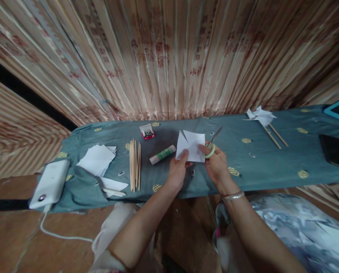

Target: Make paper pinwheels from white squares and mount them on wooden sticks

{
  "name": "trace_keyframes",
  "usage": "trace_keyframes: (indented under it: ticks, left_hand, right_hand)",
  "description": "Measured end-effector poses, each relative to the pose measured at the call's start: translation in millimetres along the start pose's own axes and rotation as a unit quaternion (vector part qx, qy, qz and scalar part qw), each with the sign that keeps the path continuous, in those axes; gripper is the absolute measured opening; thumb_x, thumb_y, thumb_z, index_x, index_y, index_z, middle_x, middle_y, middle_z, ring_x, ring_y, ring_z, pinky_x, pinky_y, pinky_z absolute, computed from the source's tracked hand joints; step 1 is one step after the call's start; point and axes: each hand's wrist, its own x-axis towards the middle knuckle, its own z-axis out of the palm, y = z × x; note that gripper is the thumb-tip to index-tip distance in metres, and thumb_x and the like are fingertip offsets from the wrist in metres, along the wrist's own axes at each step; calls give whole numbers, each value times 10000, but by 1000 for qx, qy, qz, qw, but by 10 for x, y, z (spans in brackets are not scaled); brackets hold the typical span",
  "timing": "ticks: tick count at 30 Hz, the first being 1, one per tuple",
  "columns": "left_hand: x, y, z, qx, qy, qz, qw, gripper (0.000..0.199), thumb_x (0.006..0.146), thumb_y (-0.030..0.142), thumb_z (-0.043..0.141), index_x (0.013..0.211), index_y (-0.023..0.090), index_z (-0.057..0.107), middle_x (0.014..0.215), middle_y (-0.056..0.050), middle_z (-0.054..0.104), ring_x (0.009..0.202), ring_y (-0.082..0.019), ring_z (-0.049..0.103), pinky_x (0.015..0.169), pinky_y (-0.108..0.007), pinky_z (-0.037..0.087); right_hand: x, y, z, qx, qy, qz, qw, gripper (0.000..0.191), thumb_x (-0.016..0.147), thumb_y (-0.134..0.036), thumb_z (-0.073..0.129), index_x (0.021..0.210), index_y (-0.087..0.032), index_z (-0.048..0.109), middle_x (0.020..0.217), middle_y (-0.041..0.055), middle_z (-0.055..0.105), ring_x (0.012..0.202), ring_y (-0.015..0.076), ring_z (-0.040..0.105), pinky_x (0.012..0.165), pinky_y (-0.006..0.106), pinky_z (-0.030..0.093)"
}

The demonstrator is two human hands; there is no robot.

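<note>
A white paper square (192, 146) is held up between both my hands, with one slit cut in from its upper left corner. My left hand (178, 168) pinches its lower left edge, thumb on top. In my right hand (217, 163) are the scissors (210, 148), their light green handles around the fingers and blades pointing up and away to the right. The right thumb also presses on the paper's right side. Just left of the paper lies a glue stick (163, 154) with a green label. Whether the scissor blades are fully closed is hard to tell.
Wooden sticks (135, 165), a stack of white paper (97, 159) and an open red box of small metal pieces (147, 131) lie on the left. A white power bank (50, 182) sits at the left end. Paper pinwheels on sticks (260, 115) and a black phone (335, 151) are rightward.
</note>
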Motion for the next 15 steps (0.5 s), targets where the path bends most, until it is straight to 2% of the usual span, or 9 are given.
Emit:
trace_keyframes:
  ticks: [6, 10, 15]
  left_hand:
    - [102, 164, -85, -38, 10, 24, 999, 361, 633, 395, 795, 846, 149, 638, 835, -35, 689, 729, -154, 625, 665, -272, 504]
    - [210, 234, -189, -32, 13, 27, 999, 325, 646, 383, 778, 817, 153, 625, 776, -16, 673, 704, -151, 620, 676, -285, 509]
    - [364, 203, -270, -38, 16, 21, 999, 320, 655, 366, 760, 857, 159, 623, 794, -9, 670, 690, -139, 620, 645, -272, 513]
  right_hand:
    - [-63, 13, -71, -26, -36, 23, 999, 370, 559, -449, 853, 788, -211, 687, 642, -38, 667, 574, 109, 585, 594, 256, 486]
    - [-170, 18, -227, -102, -99, 73, 987, 471, 659, -575, 768, 926, -193, 698, 743, 25, 723, 651, 151, 647, 622, 273, 488]
    - [-282, 9, -393, -186, -218, 96, 953, 494, 717, -626, 695, 948, -190, 681, 787, 53, 729, 661, 149, 618, 615, 265, 475]
